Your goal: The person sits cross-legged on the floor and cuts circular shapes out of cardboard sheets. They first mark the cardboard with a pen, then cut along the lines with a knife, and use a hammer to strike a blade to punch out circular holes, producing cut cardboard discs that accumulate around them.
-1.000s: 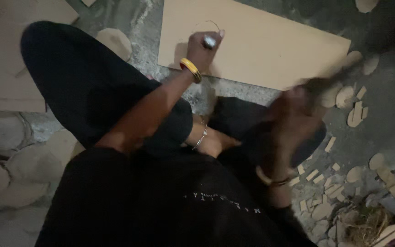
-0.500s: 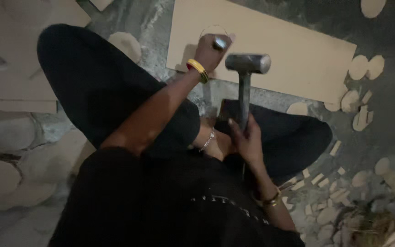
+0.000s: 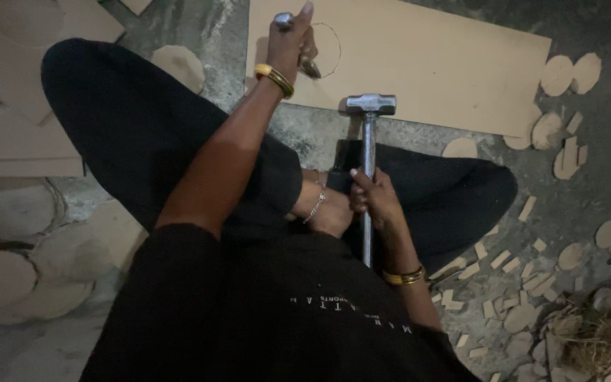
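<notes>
I sit cross-legged on the floor. My left hand (image 3: pixel 290 44), with a gold bangle on the wrist, is closed around a short metal chisel (image 3: pixel 310 68) whose tip rests on a tan board (image 3: pixel 426 64), on a drawn circle outline (image 3: pixel 332 49). My right hand (image 3: pixel 374 199) grips the steel handle of a hammer (image 3: pixel 370 105). The hammer stands upright over my lap, its head level with the board's near edge, to the right of the chisel and apart from it.
Cut round discs (image 3: pixel 559 74) and several small rectangular offcuts (image 3: pixel 507 265) lie scattered on the stone floor at the right. Large round pieces (image 3: pixel 8 283) are stacked at the left, flat boards (image 3: pixel 22 134) at the upper left. Dry grass (image 3: pixel 592 336) lies at the bottom right.
My right hand has swung the hammer in from the blurred right side to an upright hold over my lap. My left hand has kept the chisel on the board.
</notes>
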